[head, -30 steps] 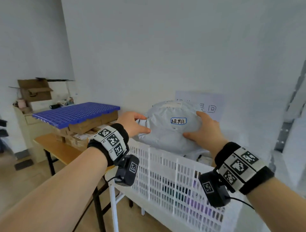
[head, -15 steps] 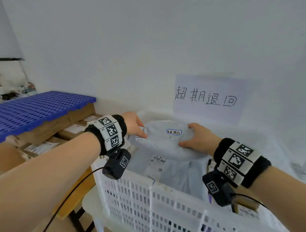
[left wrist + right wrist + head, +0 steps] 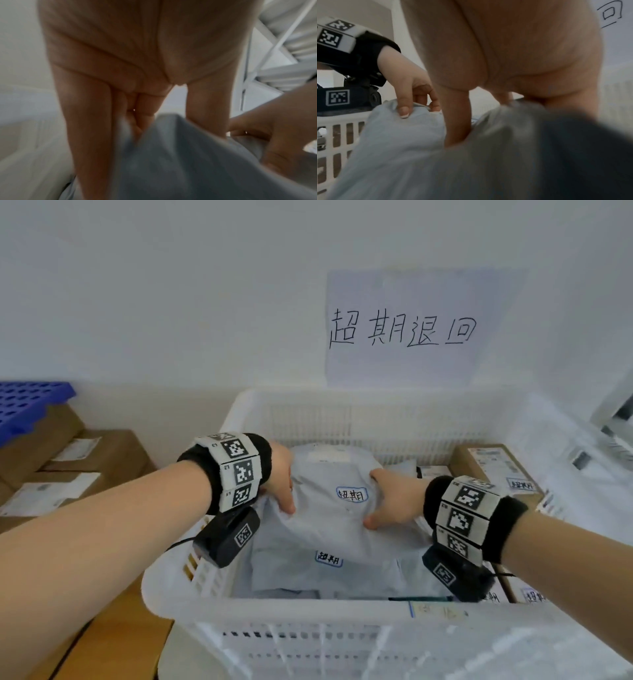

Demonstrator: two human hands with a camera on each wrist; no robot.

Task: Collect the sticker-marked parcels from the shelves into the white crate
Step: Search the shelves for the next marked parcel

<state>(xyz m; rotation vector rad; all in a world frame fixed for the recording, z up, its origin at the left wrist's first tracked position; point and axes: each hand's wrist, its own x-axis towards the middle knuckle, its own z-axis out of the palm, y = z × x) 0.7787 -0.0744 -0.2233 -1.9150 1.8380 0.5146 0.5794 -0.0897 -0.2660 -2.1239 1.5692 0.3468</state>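
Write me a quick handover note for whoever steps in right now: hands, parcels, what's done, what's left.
Left hand and right hand each grip a side of a grey parcel bag, sticker up, low inside the white crate.
Done: another stickered bag lies under it; stickered boxes sit along the crate's right side.
Left: let go of this bag, then check the shelves for more.

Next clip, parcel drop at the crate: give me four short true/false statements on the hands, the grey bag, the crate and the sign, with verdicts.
1. Both hands hold the grey parcel: left hand, right hand. True.
2. The white crate holds nothing else. False: another stickered grey bag and cardboard boxes lie inside.
3. The held parcel bears a blue-edged sticker. True.
4. The handwritten sign hangs on the crate's front wall. False: it is on the wall behind the crate.
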